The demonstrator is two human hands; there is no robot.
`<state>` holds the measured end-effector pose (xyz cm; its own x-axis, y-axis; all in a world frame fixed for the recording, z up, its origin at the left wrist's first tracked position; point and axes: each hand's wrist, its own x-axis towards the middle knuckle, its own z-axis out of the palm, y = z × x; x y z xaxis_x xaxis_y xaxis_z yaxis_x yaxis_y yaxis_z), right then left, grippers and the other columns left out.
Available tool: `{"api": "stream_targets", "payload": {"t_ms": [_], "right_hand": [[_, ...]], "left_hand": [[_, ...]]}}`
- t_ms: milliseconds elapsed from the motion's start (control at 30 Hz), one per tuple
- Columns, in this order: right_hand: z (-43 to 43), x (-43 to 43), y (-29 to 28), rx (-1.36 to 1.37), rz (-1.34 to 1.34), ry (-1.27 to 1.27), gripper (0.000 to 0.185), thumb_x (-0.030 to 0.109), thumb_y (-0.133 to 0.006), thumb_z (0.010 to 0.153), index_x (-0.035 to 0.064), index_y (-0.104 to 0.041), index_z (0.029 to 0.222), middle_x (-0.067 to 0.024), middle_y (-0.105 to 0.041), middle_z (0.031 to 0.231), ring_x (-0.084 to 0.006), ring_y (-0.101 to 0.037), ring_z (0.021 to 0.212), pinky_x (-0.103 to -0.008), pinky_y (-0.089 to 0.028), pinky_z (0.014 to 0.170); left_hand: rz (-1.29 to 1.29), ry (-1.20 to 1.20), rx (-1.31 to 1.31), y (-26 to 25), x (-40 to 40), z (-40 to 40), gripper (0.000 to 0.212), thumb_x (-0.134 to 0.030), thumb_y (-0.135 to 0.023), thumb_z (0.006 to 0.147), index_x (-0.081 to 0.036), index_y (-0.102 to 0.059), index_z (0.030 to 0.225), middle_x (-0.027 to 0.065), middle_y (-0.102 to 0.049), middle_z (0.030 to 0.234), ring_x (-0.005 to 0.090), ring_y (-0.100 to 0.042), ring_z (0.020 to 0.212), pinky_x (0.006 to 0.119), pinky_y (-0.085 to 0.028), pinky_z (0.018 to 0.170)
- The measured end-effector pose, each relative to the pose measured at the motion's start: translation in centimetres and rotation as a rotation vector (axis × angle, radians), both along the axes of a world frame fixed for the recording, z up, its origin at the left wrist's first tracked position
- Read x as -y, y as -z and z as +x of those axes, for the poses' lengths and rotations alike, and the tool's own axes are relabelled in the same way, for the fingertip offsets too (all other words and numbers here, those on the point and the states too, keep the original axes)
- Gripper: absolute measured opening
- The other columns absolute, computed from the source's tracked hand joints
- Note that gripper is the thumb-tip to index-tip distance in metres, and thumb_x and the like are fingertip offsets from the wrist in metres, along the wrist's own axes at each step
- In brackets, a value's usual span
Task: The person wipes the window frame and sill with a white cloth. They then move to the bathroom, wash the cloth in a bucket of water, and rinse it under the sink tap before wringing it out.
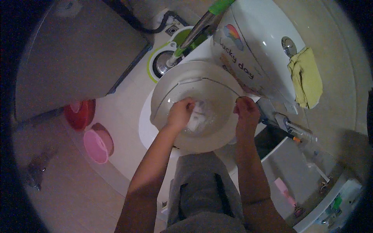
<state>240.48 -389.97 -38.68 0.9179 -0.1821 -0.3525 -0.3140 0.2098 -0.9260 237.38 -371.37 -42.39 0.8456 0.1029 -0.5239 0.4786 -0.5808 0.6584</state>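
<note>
A white plastic bucket [209,142] stands before me on the white toilet [144,131], partly covering it. Its wire handle [223,83] with a white grip [190,81] lies across the bucket's far side. My left hand [180,114] reaches inside, its fingers closed at the edge of a crumpled white cloth [198,119] that looks wet. Some liquid seems to lie at the bottom. My right hand [247,107] is curled on the bucket's right rim, close to where the wire handle ends; its fingertips are partly hidden in shadow.
Behind the bucket are a mop [198,27] in a green-and-white mop bucket [150,62] and a toilet tank [271,26] bearing writing, with a yellow cloth [309,75]. Red basin [80,115] and pink basin [97,145] stand left. A grey bin [279,157] is at right.
</note>
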Motion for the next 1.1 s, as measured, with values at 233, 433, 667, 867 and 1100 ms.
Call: {"api": "stream_targets", "payload": {"t_ms": [233, 433, 667, 867, 1100], "right_hand": [[0.0, 0.2, -0.9, -0.068, -0.166, -0.111, 0.013, 0.010, -0.058, 0.074, 0.0014, -0.054, 0.082, -0.0020, -0.053, 0.071, -0.0086, -0.048, 0.060, -0.0205, -0.039, 0.054], [-0.3, 0.2, -1.3, -0.046, -0.351, -0.085, 0.011, 0.008, -0.057, 0.074, 0.0017, -0.053, 0.082, -0.0018, -0.054, 0.072, -0.0083, -0.050, 0.061, -0.0201, -0.040, 0.055], [-2.3, 0.9, -0.8, 0.075, -0.577, -0.244, 0.012, 0.008, -0.054, 0.075, 0.0014, -0.049, 0.084, -0.0043, -0.053, 0.075, -0.0103, -0.050, 0.067, -0.0215, -0.040, 0.060], [-5.2, 2.7, 0.3, 0.232, -0.500, -0.066, 0.015, 0.015, -0.048, 0.080, 0.0016, -0.043, 0.086, -0.0059, -0.051, 0.078, -0.0131, -0.049, 0.071, -0.0251, -0.040, 0.067], [-8.4, 4.3, 3.8, -0.086, -0.136, 0.273, 0.014, 0.014, -0.042, 0.083, 0.0019, -0.040, 0.090, -0.0089, -0.054, 0.081, -0.0146, -0.051, 0.069, -0.0274, -0.041, 0.067]], "left_hand": [[0.406, 0.202, 0.012, -2.0, 0.0, -0.7, 0.030, -0.008, -0.051, 0.070, -0.007, -0.053, 0.099, 0.0168, -0.053, 0.098, 0.0314, -0.054, 0.084, 0.038, -0.043, 0.073], [0.657, 0.101, 0.455, -4.1, -1.8, -0.4, 0.051, -0.011, -0.058, 0.062, -0.004, -0.043, 0.110, 0.0176, -0.048, 0.107, 0.0305, -0.051, 0.092, 0.037, -0.042, 0.077], [0.511, 0.167, 0.021, -2.6, -2.5, 3.1, 0.057, -0.017, -0.061, 0.066, -0.006, -0.036, 0.116, 0.0174, -0.051, 0.100, 0.0307, -0.051, 0.089, 0.036, -0.042, 0.076], [0.241, -0.126, 0.232, -6.1, -4.0, 4.2, 0.039, -0.022, -0.062, 0.068, -0.008, -0.049, 0.102, 0.0104, -0.054, 0.074, 0.0244, -0.054, 0.068, 0.034, -0.043, 0.063], [-0.063, 0.311, 0.128, -16.8, -0.8, 2.3, 0.027, -0.024, -0.063, 0.067, -0.003, -0.054, 0.081, 0.0131, -0.055, 0.067, 0.0280, -0.055, 0.061, 0.037, -0.041, 0.057]]}}
